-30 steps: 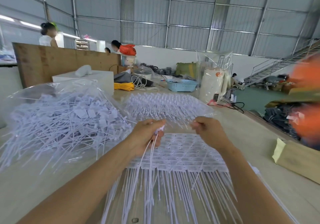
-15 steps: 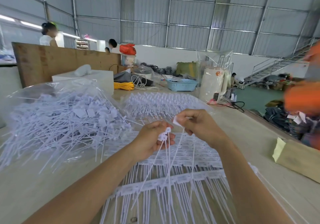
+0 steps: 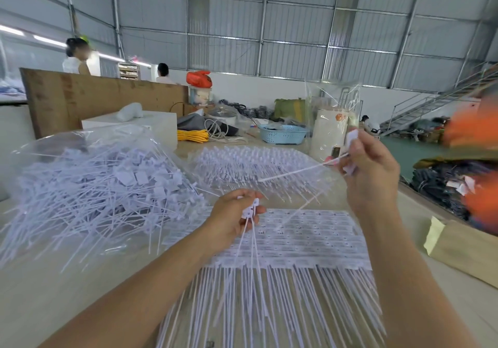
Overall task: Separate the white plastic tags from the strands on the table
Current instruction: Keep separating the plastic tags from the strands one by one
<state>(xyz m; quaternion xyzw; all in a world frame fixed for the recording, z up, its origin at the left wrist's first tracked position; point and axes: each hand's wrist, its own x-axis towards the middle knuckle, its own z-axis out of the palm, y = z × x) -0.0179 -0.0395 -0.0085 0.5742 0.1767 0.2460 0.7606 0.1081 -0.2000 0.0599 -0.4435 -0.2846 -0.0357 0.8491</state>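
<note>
A flat sheet of joined white plastic tags [image 3: 304,237] lies on the table before me, its thin strands fanning toward the near edge. My left hand [image 3: 231,219] pinches a small bunch of separated tags [image 3: 250,208] above the sheet, their strands hanging down. My right hand [image 3: 369,175] is raised to the right and holds a white tag [image 3: 351,139], whose long strand points left and down. A second stack of joined tags [image 3: 256,167] lies further back.
A clear bag heaped with loose separated tags [image 3: 102,186] fills the left of the table [image 3: 40,294]. A brown paper packet [image 3: 463,250] sits at the right edge. Behind stand a blue basket [image 3: 283,134], a white roll in plastic [image 3: 330,129], a white box [image 3: 151,125] and a wooden board [image 3: 94,97].
My right hand has pulled a tag free and lifted it up and to the right, away from my left hand. My left hand stays low over the sheet with its bunch.
</note>
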